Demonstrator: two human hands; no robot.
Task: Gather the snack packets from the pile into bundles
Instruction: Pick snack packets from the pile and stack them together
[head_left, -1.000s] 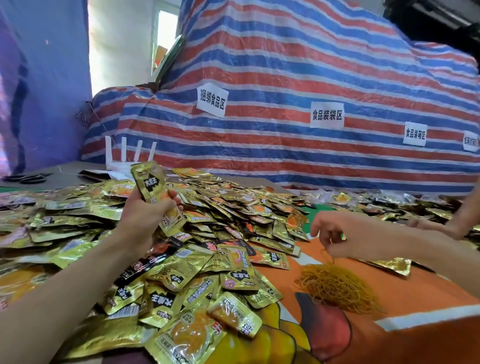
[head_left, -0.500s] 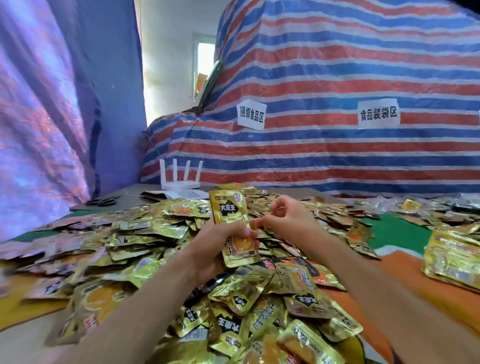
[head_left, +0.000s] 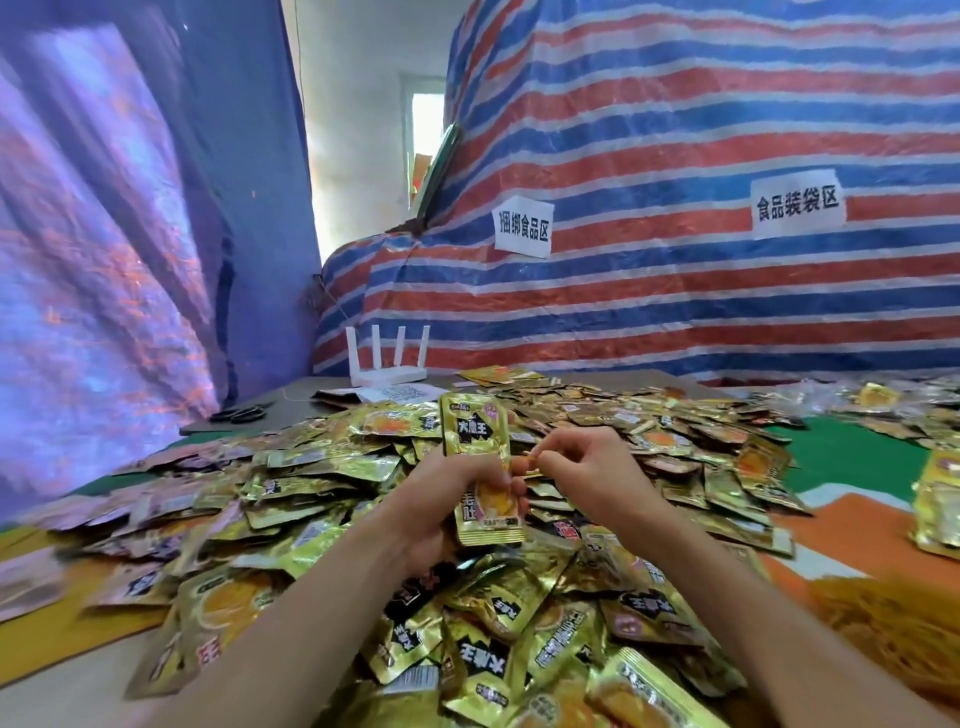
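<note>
now the packet stack (head_left: 471, 441) stands upright in the gripping left hand (head_left: 447, 493), over the pile (head_left: 311, 467) in the middle of the desk (head_left: 306, 400). the right hand (head_left: 592, 473) has come from the band heap (head_left: 883, 618) near the right edge, pinching what seems a thin band (head_left: 529, 470) beside the stack; binding looks next.

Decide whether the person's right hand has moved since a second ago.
Yes. The right hand left the rubber band heap and moved left to the packet stack the left hand grips.

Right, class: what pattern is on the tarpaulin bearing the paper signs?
The tarpaulin has red, blue and white stripes; head view.
</note>
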